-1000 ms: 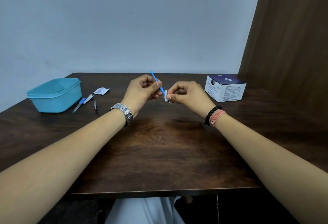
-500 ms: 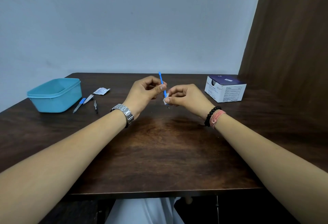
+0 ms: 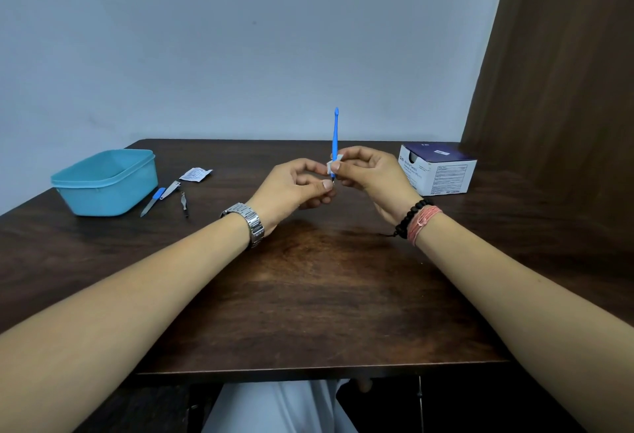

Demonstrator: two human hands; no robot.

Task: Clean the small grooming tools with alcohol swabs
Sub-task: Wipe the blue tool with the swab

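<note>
Standing nearly upright between both hands, the slim blue plastic tool (image 3: 335, 130) tapers to a rounded top and a thin metal tip at the bottom. Right hand (image 3: 372, 178): thumb and forefinger pinch a small folded white swab (image 3: 333, 165) round the tool's lower shaft. Left hand (image 3: 291, 189): fingers curled, thumb tip just beside the metal tip; whether it actually grips the tip, cannot tell. Both hands are raised above the dark, grained wooden worktop (image 3: 308, 295).

Far left on the worktop: a rounded-rectangular turquoise plastic tub (image 3: 106, 182). Just beside it lie a flat nail file with blue handle (image 3: 152, 202), a metal nail clipper (image 3: 170, 189) and a small dark metal tool (image 3: 184, 203), close together. A crumpled white sachet (image 3: 195, 174) lies behind them. Far right: a white-and-navy cardboard swab box (image 3: 439, 168), printed label facing the person.
</note>
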